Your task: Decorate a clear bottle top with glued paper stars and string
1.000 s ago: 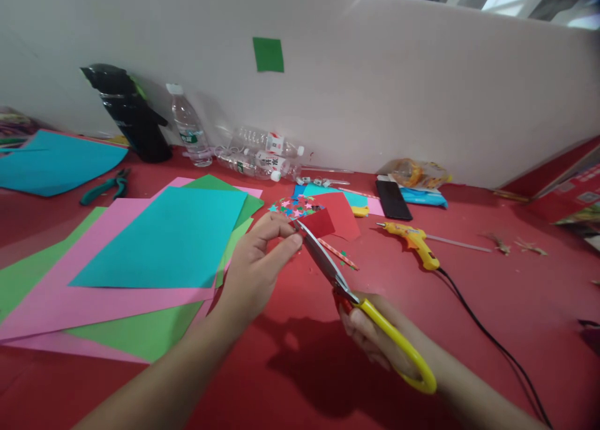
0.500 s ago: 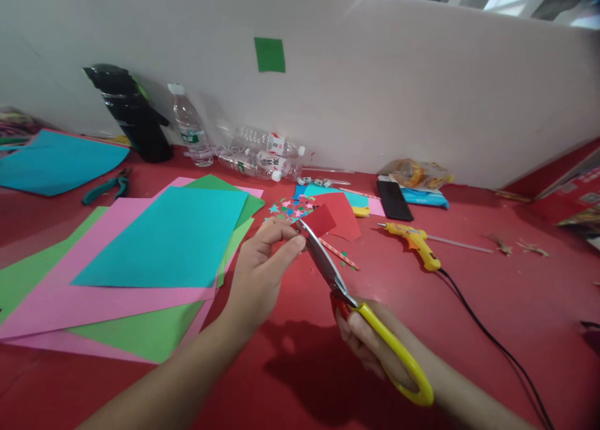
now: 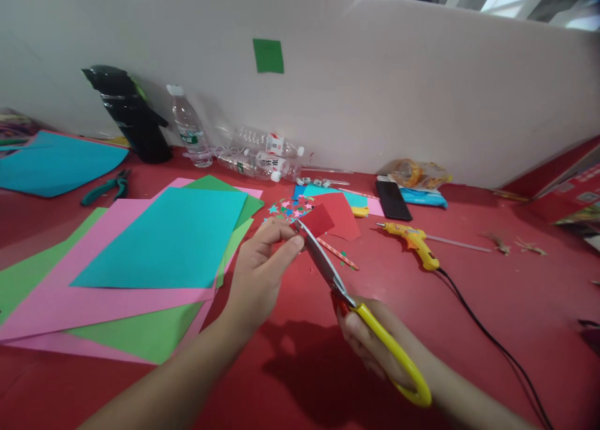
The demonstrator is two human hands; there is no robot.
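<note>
Between the thumb and fingers of my left hand [image 3: 265,264] is a small piece of red paper [image 3: 319,221], held up over the table. My right hand [image 3: 370,336] is wrapped round scissors [image 3: 323,261] with a yellow and a red handle. Their blades point up and to the left, and the tips lie at the red paper beside my left fingertips. Beyond the held piece, a larger red paper sheet [image 3: 344,214] lies on the table. Small coloured paper stars [image 3: 285,208] are heaped behind my left hand.
Coloured paper sheets [image 3: 164,242] lie on the left, with pliers [image 3: 107,188] behind them. A yellow glue gun [image 3: 415,239] with its cord and a phone [image 3: 394,200] are on the right. Plastic bottles [image 3: 257,155] and a black flask [image 3: 129,117] line the wall.
Both hands, the red paper and the scissors keep nearly the same position. The whole view has shifted very slightly.
</note>
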